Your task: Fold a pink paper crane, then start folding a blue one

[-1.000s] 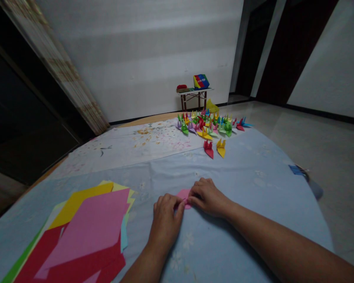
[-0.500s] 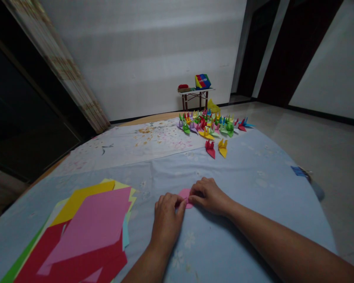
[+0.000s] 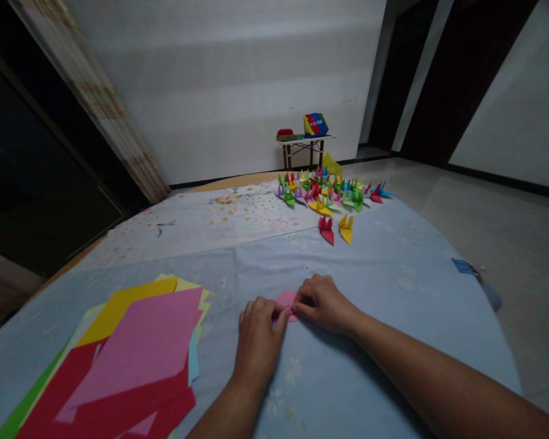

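A small folded piece of pink paper [image 3: 287,298] lies on the blue tablecloth between my hands. My left hand [image 3: 260,326] pinches its left lower edge with thumb and forefinger. From the other side, my right hand [image 3: 322,305] is closed on the right edge, its fingertips almost meeting those of the left. Parts of the paper are hidden under the fingers. Beyond the hands stand a red paper crane [image 3: 326,230] and a yellow paper crane [image 3: 346,229].
To the left lies a loose stack of coloured paper with a pink sheet [image 3: 150,341] on top. Many folded cranes [image 3: 320,192] crowd the table's far right. A small side table [image 3: 304,141] with a colourful box [image 3: 315,124] stands by the wall.
Both hands stay at the pink paper in nearly the same pinch. The view has shifted very slightly; nothing else has visibly moved.
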Demonstrator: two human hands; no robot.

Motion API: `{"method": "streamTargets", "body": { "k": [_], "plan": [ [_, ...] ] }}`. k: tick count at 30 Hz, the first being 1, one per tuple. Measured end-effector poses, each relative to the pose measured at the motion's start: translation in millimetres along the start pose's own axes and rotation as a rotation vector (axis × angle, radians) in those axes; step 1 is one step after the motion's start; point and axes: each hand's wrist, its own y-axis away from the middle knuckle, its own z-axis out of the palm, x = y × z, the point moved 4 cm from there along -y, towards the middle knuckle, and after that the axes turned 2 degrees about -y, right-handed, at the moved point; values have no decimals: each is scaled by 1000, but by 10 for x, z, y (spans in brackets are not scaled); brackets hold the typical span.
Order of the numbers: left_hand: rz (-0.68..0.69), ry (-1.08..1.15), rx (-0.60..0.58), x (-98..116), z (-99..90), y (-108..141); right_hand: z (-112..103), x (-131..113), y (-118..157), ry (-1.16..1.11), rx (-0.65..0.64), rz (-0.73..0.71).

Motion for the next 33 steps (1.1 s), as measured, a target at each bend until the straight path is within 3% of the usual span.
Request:
{"method": "streamTargets", "body": {
  "k": [16,33],
  "plan": [
    [-21,5,-13,-8,-8,-13,-13,-10,-8,-35,-24,65],
    [-9,99,-94,-52,-59,-46,-146,177,24,9,-59,190]
  ]
}}
